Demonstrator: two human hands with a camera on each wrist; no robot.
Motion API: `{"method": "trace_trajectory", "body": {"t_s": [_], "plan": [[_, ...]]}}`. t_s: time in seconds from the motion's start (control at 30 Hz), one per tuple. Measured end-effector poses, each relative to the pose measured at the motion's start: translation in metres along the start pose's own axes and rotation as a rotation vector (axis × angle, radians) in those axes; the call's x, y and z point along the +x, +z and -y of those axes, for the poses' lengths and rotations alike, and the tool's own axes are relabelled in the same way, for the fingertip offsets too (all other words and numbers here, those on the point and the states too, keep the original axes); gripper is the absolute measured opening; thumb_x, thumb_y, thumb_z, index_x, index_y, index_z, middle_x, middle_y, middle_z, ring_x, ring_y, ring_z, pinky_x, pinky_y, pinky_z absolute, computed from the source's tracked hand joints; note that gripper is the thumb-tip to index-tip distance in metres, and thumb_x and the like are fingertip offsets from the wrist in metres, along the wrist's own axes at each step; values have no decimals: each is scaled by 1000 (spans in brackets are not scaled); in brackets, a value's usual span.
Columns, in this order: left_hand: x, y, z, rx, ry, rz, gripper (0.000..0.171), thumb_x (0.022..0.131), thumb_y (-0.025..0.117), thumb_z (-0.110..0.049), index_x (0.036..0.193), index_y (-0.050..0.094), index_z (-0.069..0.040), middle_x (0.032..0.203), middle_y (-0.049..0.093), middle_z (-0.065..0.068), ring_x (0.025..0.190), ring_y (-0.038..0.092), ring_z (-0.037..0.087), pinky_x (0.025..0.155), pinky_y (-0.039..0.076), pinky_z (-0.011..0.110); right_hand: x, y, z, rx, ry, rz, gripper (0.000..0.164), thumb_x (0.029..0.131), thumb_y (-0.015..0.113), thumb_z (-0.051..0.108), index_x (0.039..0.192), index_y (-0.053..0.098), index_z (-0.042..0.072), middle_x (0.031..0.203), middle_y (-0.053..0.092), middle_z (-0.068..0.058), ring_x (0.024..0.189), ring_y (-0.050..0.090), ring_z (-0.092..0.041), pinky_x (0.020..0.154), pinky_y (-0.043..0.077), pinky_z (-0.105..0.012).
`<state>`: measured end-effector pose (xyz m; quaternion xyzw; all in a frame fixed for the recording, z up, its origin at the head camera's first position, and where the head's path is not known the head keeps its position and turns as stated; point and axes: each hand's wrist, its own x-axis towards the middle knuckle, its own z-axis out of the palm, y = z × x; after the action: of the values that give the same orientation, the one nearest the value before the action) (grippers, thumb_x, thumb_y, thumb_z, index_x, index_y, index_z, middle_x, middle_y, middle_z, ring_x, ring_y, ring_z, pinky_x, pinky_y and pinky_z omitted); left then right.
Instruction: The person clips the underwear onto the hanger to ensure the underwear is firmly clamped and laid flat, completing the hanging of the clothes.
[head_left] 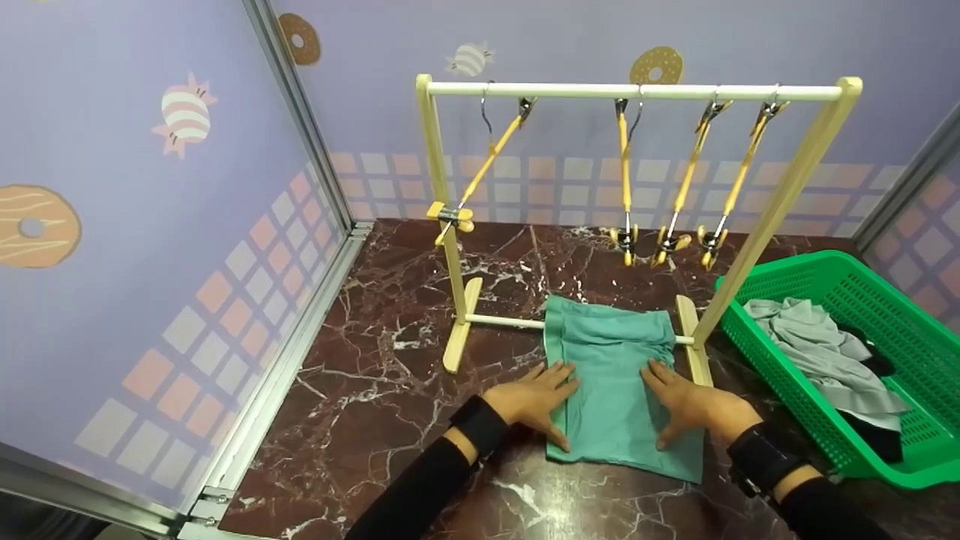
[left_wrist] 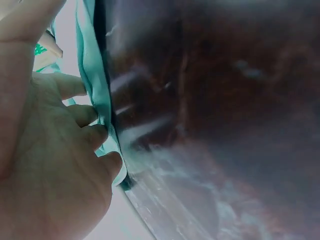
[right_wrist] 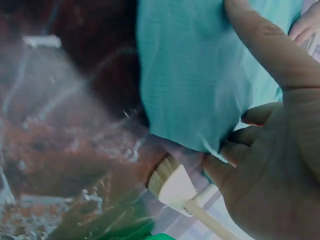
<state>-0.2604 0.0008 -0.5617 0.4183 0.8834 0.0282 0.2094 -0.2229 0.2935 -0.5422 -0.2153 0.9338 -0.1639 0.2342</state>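
A folded teal garment (head_left: pixel 611 405) lies flat on the dark marbled table, its far end over the lower bar of a wooden rack. My left hand (head_left: pixel 534 397) rests at its left side with fingers spread. On the right side, my right hand (head_left: pixel 686 405) touches it, fingers spread and the thumb toward the near end. In the left wrist view, the fingertips of the left hand (left_wrist: pixel 55 145) meet the teal edge (left_wrist: pixel 92 65). The right wrist view has the right thumb on the teal cloth (right_wrist: pixel 190 85) and the other fingers along its border.
The rack's top bar (head_left: pixel 585 91) carries several yellow clip hangers (head_left: pixel 626 165); the leftmost hangs tilted (head_left: pixel 487 165). A green basket (head_left: pixel 772 409) at right holds grey cloth (head_left: pixel 810 345) and dark cloth. The rack's wooden feet (head_left: pixel 463 326) stand on the table (head_left: pixel 360 420).
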Motion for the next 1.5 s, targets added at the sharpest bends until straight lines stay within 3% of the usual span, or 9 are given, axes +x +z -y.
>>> {"method": "trace_trajectory", "body": {"t_s": [0.1,0.2,0.33,0.7,0.87,1.03,1.23,1.37,1.5], "plan": [[7,-6,4,3,-24,-77,107,87,67,-64,163,15,-10,170,-1,12,157,-1,27,126,5,43,6,-5,-1,1,-8,-79,107,80,87,32,152,23,-16,158,15,-41,145,17,-58,114,27,-67],[18,-14,11,44,-78,-204,94,96,61,-55,162,17,-5,170,5,16,156,5,31,126,10,44,18,-11,-1,-27,3,-239,85,94,74,29,150,29,-16,155,25,-41,143,26,-57,113,30,-66],[36,-21,22,100,-162,-314,82,102,55,-49,161,20,-2,168,14,18,156,12,33,126,14,46,36,-14,-4,-80,59,-396,69,101,63,27,146,35,-17,150,33,-42,139,32,-57,111,33,-65],[68,-29,38,67,-325,-250,69,107,31,-58,159,32,-13,162,36,6,151,30,22,125,14,50,76,-20,-21,-26,208,-360,67,109,42,39,146,37,-17,149,38,-40,138,36,-56,115,22,-69],[76,-37,40,36,-374,-212,72,106,21,-61,160,31,-14,162,36,4,152,27,23,125,13,52,82,-22,-32,23,209,-371,68,109,40,41,148,35,-15,152,34,-39,141,31,-56,113,17,-74],[64,-35,33,57,-318,-246,76,105,29,-62,161,25,-11,166,28,9,154,20,25,125,12,51,77,-14,-28,-50,142,-445,62,107,48,36,148,39,-11,151,38,-36,141,32,-53,114,20,-72],[30,-24,18,138,-103,-257,95,97,49,-66,163,14,-6,170,9,14,156,8,29,126,9,47,46,2,1,-180,8,-548,62,98,67,22,143,44,-14,147,43,-37,136,41,-53,111,33,-67],[7,-15,12,127,46,-150,103,92,54,-69,163,12,-7,170,3,13,157,2,28,126,7,43,21,16,17,-188,-30,-479,66,95,72,21,142,44,-17,145,43,-38,134,43,-54,108,37,-65],[-5,-4,13,156,84,-49,106,89,56,-73,164,14,-11,171,5,9,157,2,25,126,7,41,8,27,20,-125,14,-315,75,97,69,32,146,39,-16,151,36,-38,139,36,-55,111,34,-65]]}}
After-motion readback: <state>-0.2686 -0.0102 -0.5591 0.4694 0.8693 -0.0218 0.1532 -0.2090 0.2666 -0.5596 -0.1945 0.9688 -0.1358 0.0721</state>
